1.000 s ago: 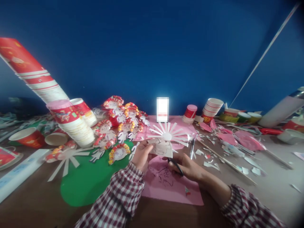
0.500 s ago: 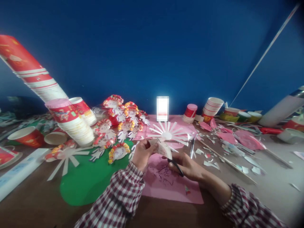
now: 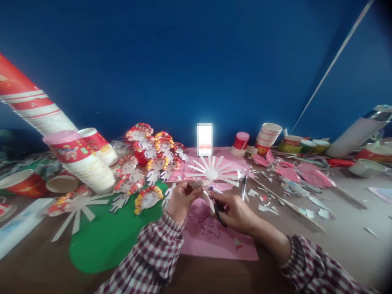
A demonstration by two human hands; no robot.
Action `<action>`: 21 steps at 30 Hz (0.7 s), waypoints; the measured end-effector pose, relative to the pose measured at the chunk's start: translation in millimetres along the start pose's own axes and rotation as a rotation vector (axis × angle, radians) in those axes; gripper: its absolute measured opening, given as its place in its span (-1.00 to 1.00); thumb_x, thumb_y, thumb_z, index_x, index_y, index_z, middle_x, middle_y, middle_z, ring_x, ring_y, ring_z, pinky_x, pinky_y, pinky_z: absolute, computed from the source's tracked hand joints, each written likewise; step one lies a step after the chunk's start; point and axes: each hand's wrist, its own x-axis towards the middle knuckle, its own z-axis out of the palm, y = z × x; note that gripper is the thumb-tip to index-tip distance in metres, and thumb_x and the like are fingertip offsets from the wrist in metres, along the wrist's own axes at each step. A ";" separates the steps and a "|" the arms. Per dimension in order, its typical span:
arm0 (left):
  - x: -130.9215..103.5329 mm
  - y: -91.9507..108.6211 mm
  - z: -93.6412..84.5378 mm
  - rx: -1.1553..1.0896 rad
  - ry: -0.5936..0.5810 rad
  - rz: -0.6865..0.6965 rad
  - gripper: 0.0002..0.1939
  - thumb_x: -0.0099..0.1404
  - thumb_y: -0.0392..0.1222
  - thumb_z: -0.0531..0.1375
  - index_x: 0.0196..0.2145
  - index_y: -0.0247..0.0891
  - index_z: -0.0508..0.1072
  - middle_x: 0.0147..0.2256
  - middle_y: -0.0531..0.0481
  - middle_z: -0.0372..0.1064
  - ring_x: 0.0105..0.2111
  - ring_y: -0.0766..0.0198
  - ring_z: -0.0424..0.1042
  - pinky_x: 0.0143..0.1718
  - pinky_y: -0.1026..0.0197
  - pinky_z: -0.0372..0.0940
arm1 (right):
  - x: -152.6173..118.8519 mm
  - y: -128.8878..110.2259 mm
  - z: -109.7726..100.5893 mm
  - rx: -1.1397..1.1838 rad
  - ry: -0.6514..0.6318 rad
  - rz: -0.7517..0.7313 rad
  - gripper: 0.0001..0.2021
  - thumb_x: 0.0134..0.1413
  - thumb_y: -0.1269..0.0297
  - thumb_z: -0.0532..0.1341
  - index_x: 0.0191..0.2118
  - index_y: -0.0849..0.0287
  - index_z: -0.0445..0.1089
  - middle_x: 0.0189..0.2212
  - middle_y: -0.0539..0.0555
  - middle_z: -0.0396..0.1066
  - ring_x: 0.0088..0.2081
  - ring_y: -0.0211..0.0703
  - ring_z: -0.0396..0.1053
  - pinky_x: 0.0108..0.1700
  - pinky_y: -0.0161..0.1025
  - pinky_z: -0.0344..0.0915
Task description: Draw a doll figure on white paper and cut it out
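Observation:
My left hand (image 3: 181,201) pinches a small white paper piece (image 3: 208,199) above a pink sheet (image 3: 241,247) that bears dark handwriting. In my right hand (image 3: 237,210) is a pair of scissors (image 3: 219,216) with black handles, its blades at the paper and partly hidden by the fingers. Just beyond both hands lies a white paper cup cut into spread strips (image 3: 211,174). To the left, several paper dolls with red and yellow curled hair (image 3: 149,199) rest partly on a green sheet (image 3: 98,249).
Leaning stacks of red and white paper cups (image 3: 76,157) stand at the left. Paper scraps (image 3: 269,209), a thin wooden stick (image 3: 294,206) and pink cut pieces (image 3: 314,175) litter the right side. A blue wall (image 3: 171,73) closes off the back.
The paper piece has turned more edge-on, and the scissors have moved up to it. My right hand has shifted slightly left and up. The whole view has moved a little to the right.

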 end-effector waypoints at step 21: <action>-0.1 -3.6 2.7 0.016 -0.009 -0.047 -0.70 -0.09 -0.23 0.39 -0.37 -0.30 0.43 -0.45 0.03 0.46 -0.49 0.33 0.40 -0.41 0.29 0.29 | -3.6 2.8 4.8 -0.158 0.103 -0.058 -0.71 -0.02 0.42 0.14 -0.12 0.17 0.39 -0.45 0.01 0.39 -0.46 -0.27 0.27 -0.39 -0.37 0.14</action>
